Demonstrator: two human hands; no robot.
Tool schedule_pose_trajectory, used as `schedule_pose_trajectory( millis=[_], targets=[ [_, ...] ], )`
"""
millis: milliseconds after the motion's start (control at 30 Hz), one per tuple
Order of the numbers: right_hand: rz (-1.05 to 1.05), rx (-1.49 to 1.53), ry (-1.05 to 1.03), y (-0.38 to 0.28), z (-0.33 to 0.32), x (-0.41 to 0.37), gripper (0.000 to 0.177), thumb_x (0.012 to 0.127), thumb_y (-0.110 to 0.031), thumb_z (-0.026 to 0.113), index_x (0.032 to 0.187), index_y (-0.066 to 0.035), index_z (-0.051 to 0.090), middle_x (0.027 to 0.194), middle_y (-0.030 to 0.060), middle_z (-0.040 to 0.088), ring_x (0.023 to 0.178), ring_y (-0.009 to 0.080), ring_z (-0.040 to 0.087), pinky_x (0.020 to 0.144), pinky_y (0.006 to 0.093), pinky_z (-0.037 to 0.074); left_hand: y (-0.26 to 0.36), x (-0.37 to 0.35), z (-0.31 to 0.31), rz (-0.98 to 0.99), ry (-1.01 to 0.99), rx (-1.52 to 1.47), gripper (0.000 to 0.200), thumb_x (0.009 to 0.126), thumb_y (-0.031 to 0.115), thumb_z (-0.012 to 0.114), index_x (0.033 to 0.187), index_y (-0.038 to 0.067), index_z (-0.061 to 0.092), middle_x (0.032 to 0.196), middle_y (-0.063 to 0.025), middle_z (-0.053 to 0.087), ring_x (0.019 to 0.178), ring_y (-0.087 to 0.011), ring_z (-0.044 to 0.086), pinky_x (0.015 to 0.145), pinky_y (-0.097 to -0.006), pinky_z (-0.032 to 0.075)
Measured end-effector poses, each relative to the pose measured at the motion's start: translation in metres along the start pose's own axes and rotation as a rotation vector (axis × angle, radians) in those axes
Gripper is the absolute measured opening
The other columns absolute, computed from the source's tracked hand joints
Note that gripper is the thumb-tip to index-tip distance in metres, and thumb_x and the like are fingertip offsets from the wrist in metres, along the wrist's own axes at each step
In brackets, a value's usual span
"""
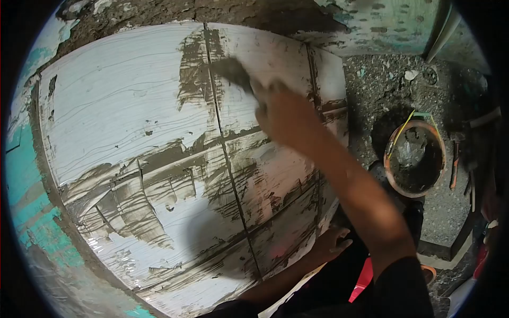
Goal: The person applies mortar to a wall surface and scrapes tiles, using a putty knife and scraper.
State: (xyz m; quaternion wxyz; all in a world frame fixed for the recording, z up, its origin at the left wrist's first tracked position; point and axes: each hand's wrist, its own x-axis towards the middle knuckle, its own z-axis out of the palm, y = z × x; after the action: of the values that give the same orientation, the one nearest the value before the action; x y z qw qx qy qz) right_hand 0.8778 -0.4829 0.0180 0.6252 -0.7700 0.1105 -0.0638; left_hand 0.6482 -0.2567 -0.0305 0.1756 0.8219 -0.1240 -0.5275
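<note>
My right hand (286,114) is closed around the handle of a putty knife (233,73). Its blade, slightly blurred, lies over the upper tiles just right of a dark vertical joint. The white tiles (116,100) carry fine wavy lines and are smeared with grey-brown grout (169,158), thickest along the horizontal joint and around the upper vertical one. Low in the view, my left hand (331,244) is near the tiles' lower right edge, its thumb and fingers apart with nothing in them. My right forearm hides part of the right-hand tiles.
An orange-rimmed bucket (389,175) with dark contents stands on the rough floor (366,79) at right. Beside it lies a hammer (455,161). Peeling turquoise wall (47,238) borders the tiles at left. Something red (362,281) shows by my legs.
</note>
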Motion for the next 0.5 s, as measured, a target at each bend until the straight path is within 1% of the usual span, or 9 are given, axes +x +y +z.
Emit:
schedule_pose_trajectory(
  millis=[33, 133, 200, 300, 333, 400, 433, 467, 500],
  targets=[
    [-0.023, 0.044, -0.049, 0.002, 0.004, -0.019, 0.044, 0.076, -0.015, 0.045, 0.117, 0.002, 0.040, 0.088, 0.0176, 0.049, 0.079, 0.0304, 0.055, 0.071, 0.0384, 0.046, -0.001, 0.000, -0.001, 0.005, -0.004, 0.018, 0.036, 0.077, 0.026, 0.057, 0.101, 0.000, 0.050, 0.091, -0.0167, 0.054, 0.086, -0.0283, 0.054, 0.074, -0.0343, 0.043],
    [-0.073, 0.292, 0.078, 0.009, 0.009, -0.041, 0.048, 0.078, -0.015, 0.045, 0.121, 0.003, 0.033, 0.089, 0.0169, 0.047, 0.078, 0.0321, 0.054, 0.071, 0.0388, 0.046, 0.000, -0.008, -0.011, -0.027, -0.028, 0.020, 0.037, 0.077, 0.027, 0.056, 0.102, -0.001, 0.050, 0.090, -0.0164, 0.054, 0.084, -0.0282, 0.054, 0.072, -0.0342, 0.043],
    [-0.097, 0.310, 0.197, -0.001, 0.010, -0.021, 0.050, 0.079, -0.016, 0.044, 0.123, 0.003, 0.030, 0.090, 0.0168, 0.046, 0.077, 0.0330, 0.054, 0.070, 0.0395, 0.046, 0.005, -0.015, -0.015, -0.088, -0.047, -0.049, 0.037, 0.078, 0.027, 0.056, 0.102, -0.001, 0.050, 0.090, -0.0165, 0.054, 0.082, -0.0280, 0.054, 0.071, -0.0340, 0.043],
    [-0.086, 0.277, 0.350, -0.024, 0.027, 0.031, 0.051, 0.078, -0.016, 0.044, 0.123, 0.004, 0.029, 0.089, 0.0181, 0.047, 0.076, 0.0333, 0.053, 0.068, 0.0394, 0.045, -0.009, -0.023, -0.004, -0.065, -0.025, -0.083, 0.035, 0.078, 0.026, 0.055, 0.102, 0.001, 0.050, 0.088, -0.0162, 0.054, 0.080, -0.0274, 0.054, 0.070, -0.0336, 0.043],
    [-0.065, 0.256, 0.397, -0.031, 0.035, 0.043, 0.051, 0.078, -0.016, 0.044, 0.123, 0.005, 0.029, 0.089, 0.0188, 0.048, 0.076, 0.0332, 0.053, 0.067, 0.0392, 0.045, -0.010, -0.026, -0.003, 0.004, -0.034, -0.073, 0.034, 0.078, 0.027, 0.054, 0.102, 0.002, 0.051, 0.088, -0.0160, 0.055, 0.079, -0.0272, 0.054, 0.070, -0.0336, 0.043],
    [0.011, 0.205, 0.285, -0.050, 0.046, 0.050, 0.053, 0.079, -0.016, 0.044, 0.124, 0.005, 0.027, 0.089, 0.0204, 0.047, 0.077, 0.0347, 0.053, 0.068, 0.0402, 0.045, -0.009, -0.031, -0.002, 0.137, -0.051, -0.059, 0.033, 0.079, 0.027, 0.054, 0.102, 0.005, 0.051, 0.088, -0.0156, 0.055, 0.078, -0.0268, 0.055, 0.070, -0.0335, 0.043],
    [0.055, 0.183, 0.228, -0.054, 0.049, 0.049, 0.054, 0.079, -0.017, 0.044, 0.125, 0.005, 0.025, 0.089, 0.0211, 0.047, 0.078, 0.0355, 0.053, 0.068, 0.0408, 0.045, -0.008, -0.033, 0.000, 0.090, -0.076, -0.033, 0.032, 0.079, 0.027, 0.054, 0.102, 0.006, 0.051, 0.088, -0.0154, 0.055, 0.078, -0.0268, 0.055, 0.070, -0.0337, 0.043],
    [0.044, 0.180, 0.216, -0.061, 0.049, 0.033, 0.051, 0.080, -0.016, 0.042, 0.124, 0.005, 0.025, 0.090, 0.0226, 0.047, 0.078, 0.0376, 0.054, 0.068, 0.0422, 0.045, -0.008, -0.036, 0.000, 0.045, -0.102, -0.005, 0.032, 0.079, 0.028, 0.054, 0.102, 0.007, 0.052, 0.087, -0.0151, 0.056, 0.078, -0.0269, 0.055, 0.070, -0.0339, 0.043],
    [0.020, 0.179, 0.209, -0.064, 0.050, 0.015, 0.049, 0.080, -0.016, 0.042, 0.123, 0.005, 0.027, 0.089, 0.0222, 0.048, 0.077, 0.0361, 0.054, 0.066, 0.0411, 0.045, -0.007, -0.034, 0.000, 0.007, -0.121, 0.024, 0.031, 0.078, 0.028, 0.054, 0.102, 0.008, 0.052, 0.087, -0.0148, 0.056, 0.078, -0.0269, 0.055, 0.070, -0.0341, 0.043]
  ],
)
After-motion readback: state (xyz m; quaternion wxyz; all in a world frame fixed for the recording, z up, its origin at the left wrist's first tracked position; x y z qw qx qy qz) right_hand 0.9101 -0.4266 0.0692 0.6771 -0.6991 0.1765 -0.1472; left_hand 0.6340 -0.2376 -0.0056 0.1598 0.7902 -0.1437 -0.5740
